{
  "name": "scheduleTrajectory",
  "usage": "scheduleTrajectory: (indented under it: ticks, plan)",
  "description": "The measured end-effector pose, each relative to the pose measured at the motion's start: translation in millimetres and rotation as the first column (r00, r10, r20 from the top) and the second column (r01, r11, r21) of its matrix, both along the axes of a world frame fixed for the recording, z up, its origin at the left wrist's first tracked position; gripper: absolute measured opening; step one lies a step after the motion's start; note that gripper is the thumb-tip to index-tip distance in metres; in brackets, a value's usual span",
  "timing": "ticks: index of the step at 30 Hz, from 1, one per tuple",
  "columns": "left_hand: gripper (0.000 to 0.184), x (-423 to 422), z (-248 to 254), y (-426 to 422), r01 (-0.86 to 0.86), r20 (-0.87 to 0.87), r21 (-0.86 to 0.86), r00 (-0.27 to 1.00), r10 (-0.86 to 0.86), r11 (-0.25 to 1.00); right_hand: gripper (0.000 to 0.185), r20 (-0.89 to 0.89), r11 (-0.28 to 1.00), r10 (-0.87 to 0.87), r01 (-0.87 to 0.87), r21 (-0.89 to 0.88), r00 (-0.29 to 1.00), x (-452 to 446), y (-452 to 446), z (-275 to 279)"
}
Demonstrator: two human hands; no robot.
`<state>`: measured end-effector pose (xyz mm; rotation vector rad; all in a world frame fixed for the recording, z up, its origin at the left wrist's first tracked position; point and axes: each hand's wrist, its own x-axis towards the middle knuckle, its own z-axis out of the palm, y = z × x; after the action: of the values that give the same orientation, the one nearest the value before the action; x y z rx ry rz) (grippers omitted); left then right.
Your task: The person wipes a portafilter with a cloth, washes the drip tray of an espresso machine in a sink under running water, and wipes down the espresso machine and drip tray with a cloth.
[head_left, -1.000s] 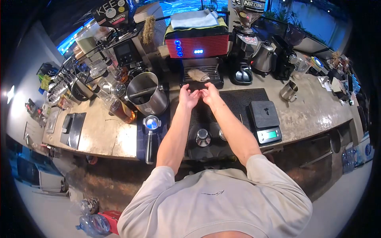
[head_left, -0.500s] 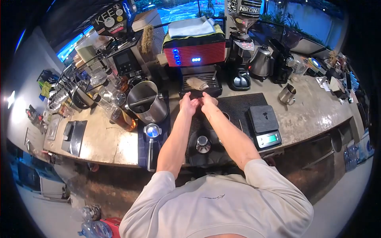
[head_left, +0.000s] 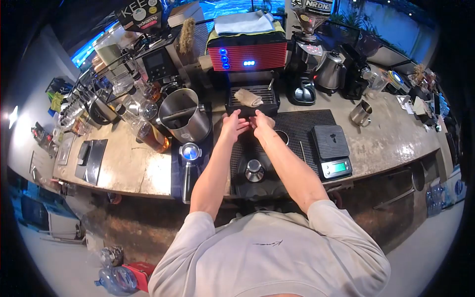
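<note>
The shirt (head_left: 277,262) bears small dark script I cannot make out. Before the coffee machine (head_left: 273,57), along the near counter edge, stand a tamper (head_left: 254,171) and, off to its right, a black scale (head_left: 332,143) with a lit green display. Past that scale, to the machine's right, a wide stretch of counter (head_left: 391,133) runs towards a steel pitcher (head_left: 360,113).

Left hand (head_left: 234,124) and right hand (head_left: 260,123) meet the machine's drip tray (head_left: 270,99) at its front edge, fingers spread and slightly curled, not clenched; whether they grip it, I cannot tell. The tray sits low at the machine's front: black, slotted on top, with a folded beige cloth (head_left: 249,97) on it. A steel bucket (head_left: 188,129) stands close on the machine's left.

The machine is ribbed red with blue-lit buttons. Behind it to the right, a hopper (head_left: 308,21) reads "NRDN"; behind left, a black stickered box (head_left: 141,16) reads "KEE".
</note>
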<state>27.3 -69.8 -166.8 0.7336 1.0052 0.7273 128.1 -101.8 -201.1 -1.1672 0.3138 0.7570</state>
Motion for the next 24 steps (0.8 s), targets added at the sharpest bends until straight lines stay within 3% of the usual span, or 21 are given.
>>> scheduleTrajectory:
  ticks: [2,6,12,16,18,19,20,21,22,24]
  plan:
    - [0.056,-3.2,-2.1,1.5,0.029,-0.092,0.05,0.995,-0.025,0.998,0.014,0.0,1.0,0.002,-0.002,-0.009,1.0,-2.5,-3.3,-1.3]
    - [0.05,-1.2,-17.2,19.2,0.081,-0.519,0.478,0.829,0.207,0.874,0.015,0.035,0.999,0.05,-0.049,-0.017,0.998,-6.8,-10.2,3.4]
    - [0.052,-4.3,-20.4,38.9,0.21,-0.611,0.594,0.746,0.266,0.777,0.016,-0.03,0.997,0.043,-0.041,0.065,0.999,-10.3,-15.6,9.8]
    - [0.044,-9.0,-15.1,53.2,0.218,-0.627,0.447,0.768,0.13,0.868,0.018,-0.269,0.938,0.331,-0.284,0.201,0.904,-2.0,-60.0,57.6]
    - [0.044,-11.5,-14.3,56.9,0.243,-0.619,0.44,0.78,0.096,0.865,0.018,0.001,0.892,0.384,-0.371,0.26,0.923,10.7,-89.9,70.9]
    - [0.044,-13.7,-15.5,56.6,0.275,-0.616,0.427,0.786,0.055,0.861,0.018,0.008,0.889,0.389,-0.377,0.26,0.921,25.3,-91.0,67.6]
    - [0.044,-15.0,-17.2,55.5,0.307,-0.612,0.415,0.79,0.013,0.856,0.02,0.33,0.942,0.311,-0.335,0.015,0.891,41.6,-88.4,61.4]
    - [0.044,-16.5,-19.9,53.3,0.344,-0.611,0.401,0.791,-0.032,0.849,0.022,0.619,0.961,0.276,-0.194,-0.197,0.736,53.6,-85.2,52.9]
    - [0.044,-17.1,-22.5,53.3,0.345,-0.61,0.402,0.791,-0.032,0.848,0.022,0.619,0.961,0.274,-0.193,-0.196,0.736,59.7,-83.0,47.3]
    - [0.043,-18.1,-26.3,53.1,0.372,-0.627,0.437,0.779,-0.019,0.819,0.024,0.691,0.886,0.453,-0.199,-0.418,0.563,72.9,-75.2,41.0]
